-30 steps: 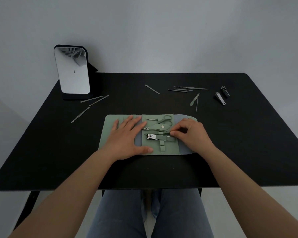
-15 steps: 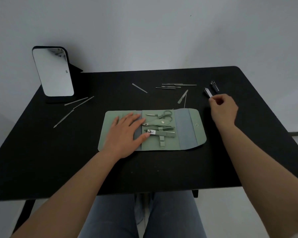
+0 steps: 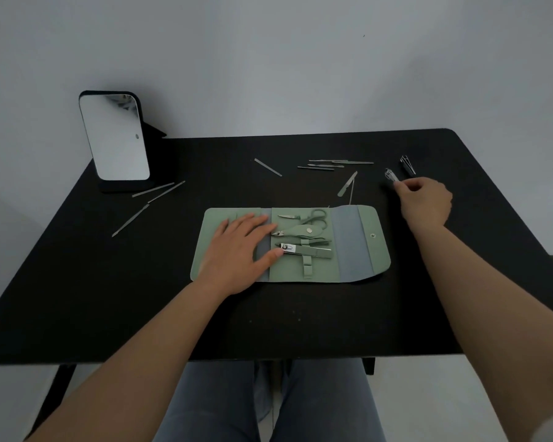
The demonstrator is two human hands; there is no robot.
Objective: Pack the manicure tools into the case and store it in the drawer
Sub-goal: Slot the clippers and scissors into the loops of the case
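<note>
A green fold-out case lies open in the middle of the black table. Strapped in its centre panel are scissors, a nipper and a large nail clipper. My left hand rests flat on the case's left panel, fingers spread. At the far right my right hand pinches the near end of a small silver nail clipper. Whether that clipper is off the table I cannot tell. A second dark clipper lies just behind it.
Several thin metal files and pushers lie loose: a group at the back centre, one file near the case's top edge, others at the left. A mirror on a black stand stands at the back left. My knees show below the table's front edge.
My right hand left the case's centre panel and reached to the far right, where its fingers closed on the small silver clipper. My left hand stayed flat on the case.
</note>
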